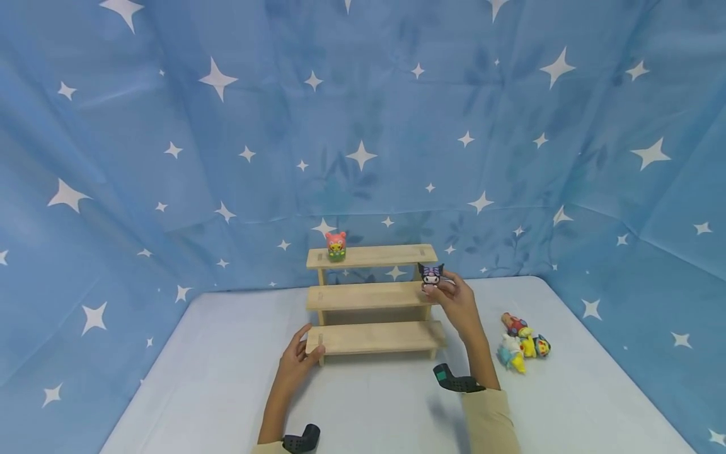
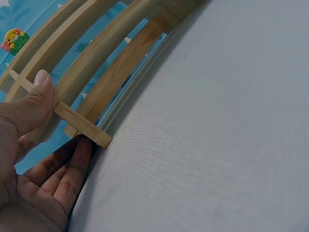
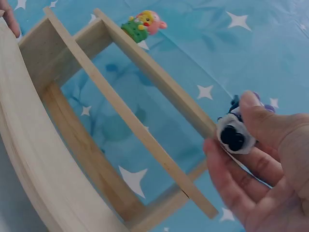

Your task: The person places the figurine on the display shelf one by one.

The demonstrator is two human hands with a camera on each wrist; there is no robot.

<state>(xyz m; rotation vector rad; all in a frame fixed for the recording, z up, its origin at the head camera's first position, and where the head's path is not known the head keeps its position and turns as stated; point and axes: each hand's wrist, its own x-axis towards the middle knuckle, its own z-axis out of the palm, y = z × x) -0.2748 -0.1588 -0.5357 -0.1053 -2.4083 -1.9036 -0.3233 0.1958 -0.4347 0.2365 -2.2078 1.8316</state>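
A three-tier wooden display shelf (image 1: 368, 338) stands on the white table. My left hand (image 1: 293, 362) grips the left end of its lowest step; in the left wrist view the thumb lies over the wood and the fingers (image 2: 72, 181) curl beneath. Between thumb and fingers, my right hand (image 1: 460, 309) pinches a small black-and-white figurine (image 1: 431, 277) with pointed dark ears, near the right ends of the middle and top steps. The right wrist view shows this figurine's underside (image 3: 235, 137), apart from the wood. A pink-hooded figurine (image 1: 336, 247) with a green base stands on the top step's left end.
Several colourful figurines (image 1: 523, 343) lie in a cluster on the white table (image 1: 578, 397), right of my right forearm. A blue curtain (image 1: 363, 107) with white stars hangs behind the table and along both sides.
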